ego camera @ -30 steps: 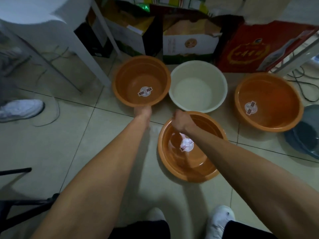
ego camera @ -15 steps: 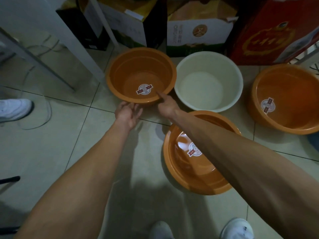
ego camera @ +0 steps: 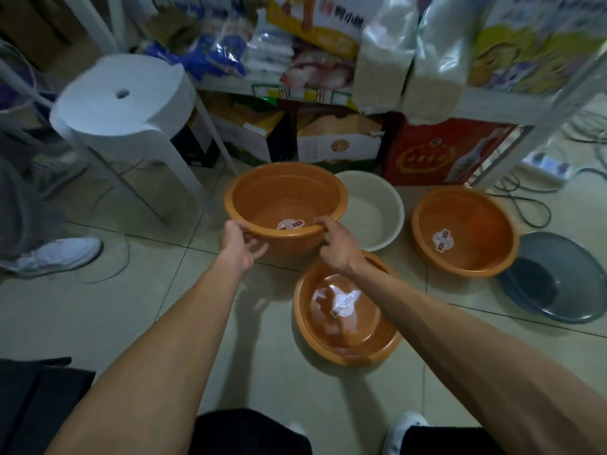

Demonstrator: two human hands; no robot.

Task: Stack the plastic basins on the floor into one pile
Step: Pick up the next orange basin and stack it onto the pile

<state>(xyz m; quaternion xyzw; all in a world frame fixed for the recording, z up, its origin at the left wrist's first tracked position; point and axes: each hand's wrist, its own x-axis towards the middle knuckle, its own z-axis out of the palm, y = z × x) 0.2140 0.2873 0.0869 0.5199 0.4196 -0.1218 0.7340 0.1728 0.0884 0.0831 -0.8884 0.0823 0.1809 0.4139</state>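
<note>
Both hands hold an orange basin (ego camera: pixel 282 195) by its near rim, lifted off the tiled floor and tilted a little toward me. My left hand (ego camera: pixel 239 242) grips the rim on the left, my right hand (ego camera: pixel 338 242) on the right. Below my right forearm a second orange basin (ego camera: pixel 345 336) rests on the floor. A cream basin (ego camera: pixel 374 211) sits behind it, partly hidden by the lifted one. A third orange basin (ego camera: pixel 466 231) stands to the right, and a grey basin (ego camera: pixel 555 277) lies at the far right.
A white plastic stool (ego camera: pixel 124 103) stands at the back left. Cardboard boxes (ego camera: pixel 338 139) and a red box (ego camera: pixel 437 156) line the back under a shelf of bags. Cables (ego camera: pixel 532 198) trail at the right. Another person's white shoe (ego camera: pixel 62 254) is at the left.
Both hands left the floor and the near basin, closed on the far-left orange basin's rim, and raised it off the floor. The camera view has tipped up.
</note>
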